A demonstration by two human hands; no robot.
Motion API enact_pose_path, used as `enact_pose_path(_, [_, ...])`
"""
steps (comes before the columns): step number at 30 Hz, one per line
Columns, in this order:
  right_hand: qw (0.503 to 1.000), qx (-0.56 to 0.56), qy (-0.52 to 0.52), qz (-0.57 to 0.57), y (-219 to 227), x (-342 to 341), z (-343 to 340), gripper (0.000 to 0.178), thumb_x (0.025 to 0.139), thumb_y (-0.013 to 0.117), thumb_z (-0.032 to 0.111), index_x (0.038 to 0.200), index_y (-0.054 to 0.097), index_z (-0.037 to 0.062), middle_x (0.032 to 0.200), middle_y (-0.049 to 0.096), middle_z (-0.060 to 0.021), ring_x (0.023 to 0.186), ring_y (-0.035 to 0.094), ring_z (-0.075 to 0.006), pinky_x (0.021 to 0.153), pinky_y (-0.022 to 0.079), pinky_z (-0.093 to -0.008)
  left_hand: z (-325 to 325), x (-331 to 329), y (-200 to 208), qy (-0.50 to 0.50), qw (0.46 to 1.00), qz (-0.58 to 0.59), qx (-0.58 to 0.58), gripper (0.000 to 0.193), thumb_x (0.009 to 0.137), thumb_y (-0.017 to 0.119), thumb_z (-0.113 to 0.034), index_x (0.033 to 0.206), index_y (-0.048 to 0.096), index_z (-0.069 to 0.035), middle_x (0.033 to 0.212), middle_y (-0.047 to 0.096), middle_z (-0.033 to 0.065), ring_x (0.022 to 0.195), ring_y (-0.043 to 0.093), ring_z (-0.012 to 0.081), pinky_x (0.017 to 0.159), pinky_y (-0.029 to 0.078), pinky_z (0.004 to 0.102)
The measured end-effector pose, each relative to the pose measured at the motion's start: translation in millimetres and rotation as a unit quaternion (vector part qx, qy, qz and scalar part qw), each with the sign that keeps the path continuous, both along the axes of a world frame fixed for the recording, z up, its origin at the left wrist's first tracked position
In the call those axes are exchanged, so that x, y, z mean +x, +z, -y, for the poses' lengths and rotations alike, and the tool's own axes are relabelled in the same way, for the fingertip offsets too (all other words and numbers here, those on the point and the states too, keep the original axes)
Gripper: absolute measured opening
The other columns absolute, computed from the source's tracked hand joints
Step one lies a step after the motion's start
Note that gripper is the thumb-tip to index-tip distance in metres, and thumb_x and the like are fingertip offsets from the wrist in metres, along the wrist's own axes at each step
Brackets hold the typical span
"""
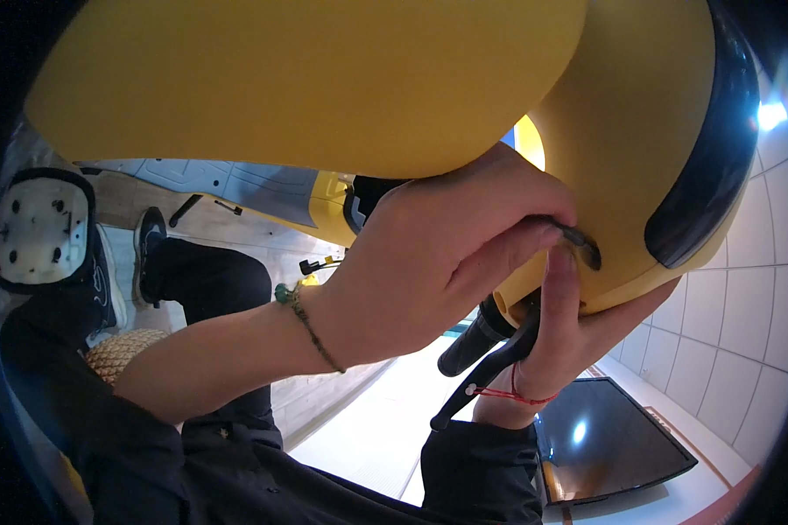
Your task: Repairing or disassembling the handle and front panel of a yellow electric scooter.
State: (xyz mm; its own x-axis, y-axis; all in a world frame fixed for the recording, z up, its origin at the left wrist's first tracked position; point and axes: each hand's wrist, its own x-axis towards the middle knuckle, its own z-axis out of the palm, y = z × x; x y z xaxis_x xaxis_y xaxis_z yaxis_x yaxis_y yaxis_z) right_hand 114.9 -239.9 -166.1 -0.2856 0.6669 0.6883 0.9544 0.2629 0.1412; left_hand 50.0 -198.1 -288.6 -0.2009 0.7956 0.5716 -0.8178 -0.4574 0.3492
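A large yellow scooter body (pixel 324 79) fills the upper part of the view, with a second yellow panel (pixel 622 149) to its right. Low on that panel is a dark opening, and a small dark piece, perhaps a cable end or rubber plug (pixel 573 234), sticks out of it. My left hand (pixel 438 254), with a green bracelet, pinches this piece between thumb and fingers. My right hand (pixel 569 332) cups the panel from below. Its thumb points up close to the left fingertips; its other fingers are hidden behind the panel. A black brake lever (pixel 490 367) passes by the right wrist.
A black handlebar grip (pixel 473 346) juts down beside the lever. Wires with a black connector (pixel 311 267) hang near the grey footboard (pixel 254 188). A small white-topped stool (pixel 44 229) stands at left. A dark screen (pixel 613 442) is at lower right.
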Motion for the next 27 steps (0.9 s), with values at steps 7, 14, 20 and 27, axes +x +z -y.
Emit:
enact_pose_path(7, [1.000, 0.013, 0.008, -0.015, -3.6, -1.6, -2.0, 0.091, 0.061, 0.072, 0.023, 0.137, 0.025, 0.0037, 0.127, 0.043, -0.0140, 0.117, 0.046, -0.0278, 0.101, 0.035, -0.0370, -11.5, 9.7, -4.0, 0.153, 0.987, 0.003, 0.044, 0.018, 0.079, 0.064, -0.003, 0.097, 0.061, -0.001, 0.092, 0.064, 0.0088, 0.081, 0.060, 0.0202, 0.070, 0.047, 0.0289])
enact_pose_path(14, [0.999, 0.010, 0.010, -0.034, -4.2, -2.6, -0.6, 0.091, 0.061, 0.072, 0.022, 0.137, 0.026, 0.0037, 0.127, 0.044, -0.0136, 0.116, 0.047, -0.0272, 0.101, 0.036, -0.0368, -10.6, 7.9, -3.3, 0.162, 0.986, 0.011, 0.039, 0.018, 0.080, 0.065, -0.007, 0.097, 0.062, -0.001, 0.086, 0.064, 0.0078, 0.077, 0.059, 0.0175, 0.067, 0.046, 0.0262])
enact_pose_path(20, [1.000, 0.017, 0.007, -0.008, -1.9, -1.1, -1.0, 0.088, 0.061, 0.071, 0.017, 0.136, 0.027, 0.0045, 0.126, 0.044, -0.0132, 0.116, 0.047, -0.0259, 0.101, 0.035, -0.0361, -3.5, 1.7, 1.1, 0.043, 0.999, 0.006, 0.011, 0.016, 0.083, 0.063, -0.008, 0.097, 0.061, 0.001, 0.082, 0.061, 0.0075, 0.072, 0.057, 0.0131, 0.062, 0.044, 0.0232])
enact_pose_path(27, [1.000, 0.015, 0.004, -0.013, -4.5, -3.1, -0.6, 0.088, 0.061, 0.070, 0.018, 0.136, 0.026, 0.0049, 0.127, 0.044, -0.0133, 0.117, 0.047, -0.0265, 0.101, 0.035, -0.0362, 0.5, -10.1, 5.9, 0.020, 1.000, 0.003, -0.019, 0.014, 0.086, 0.060, -0.011, 0.094, 0.059, 0.001, 0.080, 0.060, 0.0073, 0.070, 0.057, 0.0120, 0.061, 0.044, 0.0223])
